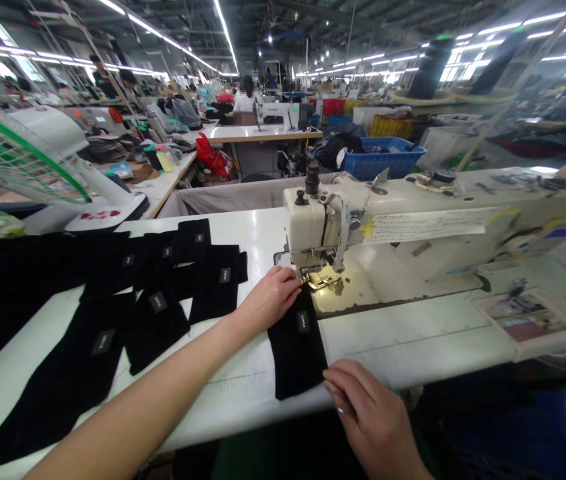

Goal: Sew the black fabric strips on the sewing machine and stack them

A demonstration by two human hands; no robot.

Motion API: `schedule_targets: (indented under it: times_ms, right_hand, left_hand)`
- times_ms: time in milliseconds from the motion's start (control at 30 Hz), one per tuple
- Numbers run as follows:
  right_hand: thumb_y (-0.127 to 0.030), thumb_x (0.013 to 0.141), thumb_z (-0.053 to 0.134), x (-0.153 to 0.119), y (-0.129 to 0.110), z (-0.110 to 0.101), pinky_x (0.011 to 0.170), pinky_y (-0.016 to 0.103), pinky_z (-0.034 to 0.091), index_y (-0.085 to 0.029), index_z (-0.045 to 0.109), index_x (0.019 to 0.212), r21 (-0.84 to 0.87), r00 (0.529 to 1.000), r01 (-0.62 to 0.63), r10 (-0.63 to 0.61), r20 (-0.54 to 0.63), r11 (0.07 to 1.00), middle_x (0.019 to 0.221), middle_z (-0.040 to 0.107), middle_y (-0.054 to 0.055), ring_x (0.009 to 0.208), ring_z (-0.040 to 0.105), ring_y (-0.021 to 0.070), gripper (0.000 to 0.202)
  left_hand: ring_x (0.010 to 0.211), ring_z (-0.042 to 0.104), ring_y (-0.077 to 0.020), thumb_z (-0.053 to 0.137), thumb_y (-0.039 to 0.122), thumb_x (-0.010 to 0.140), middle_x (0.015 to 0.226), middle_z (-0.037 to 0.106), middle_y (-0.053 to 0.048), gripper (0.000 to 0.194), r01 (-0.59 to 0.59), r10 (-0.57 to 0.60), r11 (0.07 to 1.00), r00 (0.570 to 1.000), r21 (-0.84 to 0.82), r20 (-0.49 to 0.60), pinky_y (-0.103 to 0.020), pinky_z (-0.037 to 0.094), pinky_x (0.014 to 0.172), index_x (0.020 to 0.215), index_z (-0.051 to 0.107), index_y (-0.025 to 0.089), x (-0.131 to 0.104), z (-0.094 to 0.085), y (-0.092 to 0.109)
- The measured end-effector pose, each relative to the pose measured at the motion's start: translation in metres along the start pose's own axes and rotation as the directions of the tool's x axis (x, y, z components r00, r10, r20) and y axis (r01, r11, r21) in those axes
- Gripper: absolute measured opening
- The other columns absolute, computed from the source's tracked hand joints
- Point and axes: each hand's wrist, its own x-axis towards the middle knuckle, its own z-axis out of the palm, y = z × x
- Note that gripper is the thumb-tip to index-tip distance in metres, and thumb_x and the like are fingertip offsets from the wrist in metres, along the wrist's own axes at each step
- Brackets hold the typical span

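Observation:
A black fabric piece [297, 360] with a small dark label [303, 322] lies on the white sewing table. Its far end reaches the needle area of a cream sewing machine [313, 223]. At that end, beside the presser foot [307, 277], my left hand [280, 293] has its fingers closed on the fabric's edge. My right hand [375, 413] pinches the near right corner between thumb and fingers, at the table's front edge. To the left, several more black labelled pieces [215, 287] lie spread out and partly overlapping.
A small parts tray [537, 317] sits at the table's right. A fan [27, 153] with a green rim stands at the left. Beyond the machine are a blue basket [385, 159] and another sewing machine [283, 115], with a person seated behind it.

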Motion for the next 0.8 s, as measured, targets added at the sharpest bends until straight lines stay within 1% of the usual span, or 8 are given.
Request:
schedule_targets:
  times_ms: [100, 233, 400, 500, 633, 733, 800]
  right_hand:
    - [-0.009, 0.097, 0.043, 0.001, 0.000, -0.002, 0.072, 0.024, 0.058, -0.017, 0.064, 0.108, -0.029, 1.000, 0.016, -0.016, 0.001, 0.999, 0.096, 0.071, 0.008, 0.082, 0.071, 0.0169, 0.025]
    - [-0.007, 0.097, 0.040, 0.003, -0.001, -0.004, 0.070, 0.024, 0.056, -0.018, 0.064, 0.106, -0.057, 0.998, 0.039, -0.037, 0.042, 0.998, 0.096, 0.071, 0.008, 0.080, 0.071, 0.0170, 0.028]
    - [-0.003, 0.091, 0.038, 0.007, -0.002, -0.005, 0.066, 0.025, 0.053, -0.019, 0.064, 0.101, -0.076, 0.996, 0.029, -0.023, 0.081, 0.997, 0.094, 0.070, 0.006, 0.077, 0.070, 0.0172, 0.032]
    - [-0.003, 0.090, 0.038, 0.011, -0.003, -0.006, 0.061, 0.025, 0.051, -0.019, 0.063, 0.098, -0.087, 0.995, 0.029, -0.021, 0.093, 0.996, 0.092, 0.070, 0.005, 0.074, 0.068, 0.0166, 0.031]
    - [-0.002, 0.090, 0.037, 0.012, -0.004, -0.008, 0.060, 0.025, 0.050, -0.019, 0.064, 0.099, -0.089, 0.993, 0.030, -0.020, 0.117, 0.996, 0.090, 0.070, 0.005, 0.073, 0.067, 0.0161, 0.033]
    - [-0.002, 0.089, 0.037, 0.008, -0.003, -0.010, 0.060, 0.024, 0.052, -0.017, 0.065, 0.104, -0.105, 0.991, 0.050, -0.036, 0.129, 0.993, 0.095, 0.071, 0.007, 0.075, 0.068, 0.0164, 0.035]
    - [-0.003, 0.088, 0.038, 0.004, -0.002, -0.011, 0.063, 0.025, 0.055, -0.016, 0.064, 0.112, -0.114, 0.989, 0.077, -0.061, 0.134, 0.991, 0.102, 0.072, 0.009, 0.078, 0.069, 0.0170, 0.037]
  left_hand:
    - [0.093, 0.055, -0.0223, 0.050, 0.018, 0.100, 0.100, 0.062, -0.010, 0.021, -0.006, 0.006, 1.000, 1.000, 0.011, 0.002, -0.038, 0.053, 0.087, 0.107, 0.070, 0.015, 0.000, -0.001, 0.001]
    - [0.095, 0.053, -0.0232, 0.049, 0.018, 0.101, 0.100, 0.061, -0.010, 0.022, -0.018, 0.016, 0.999, 0.999, 0.047, 0.038, -0.038, 0.052, 0.087, 0.106, 0.069, 0.014, 0.002, -0.002, 0.000]
    - [0.096, 0.053, -0.0239, 0.049, 0.018, 0.100, 0.100, 0.060, -0.011, 0.021, -0.021, 0.017, 0.998, 0.998, 0.063, 0.060, -0.039, 0.052, 0.089, 0.105, 0.069, 0.013, 0.004, -0.003, -0.001]
    - [0.096, 0.053, -0.0238, 0.049, 0.019, 0.100, 0.100, 0.060, -0.011, 0.022, -0.023, 0.018, 0.997, 0.998, 0.072, 0.066, -0.039, 0.052, 0.088, 0.105, 0.069, 0.013, 0.004, -0.005, -0.003]
    - [0.096, 0.054, -0.0235, 0.048, 0.020, 0.101, 0.101, 0.061, -0.010, 0.022, -0.029, 0.022, 0.996, 0.997, 0.088, 0.076, -0.039, 0.053, 0.088, 0.107, 0.069, 0.015, 0.006, -0.007, -0.005]
    - [0.098, 0.056, -0.0244, 0.048, 0.016, 0.099, 0.106, 0.062, -0.012, 0.022, -0.017, -0.003, 0.986, 0.993, 0.167, 0.117, -0.041, 0.055, 0.088, 0.111, 0.067, 0.014, 0.004, -0.011, 0.002]
    - [0.101, 0.058, -0.0269, 0.049, 0.011, 0.096, 0.115, 0.063, -0.015, 0.024, 0.001, -0.034, 0.970, 0.991, 0.245, 0.129, -0.044, 0.056, 0.088, 0.113, 0.066, 0.012, -0.004, -0.014, 0.017]
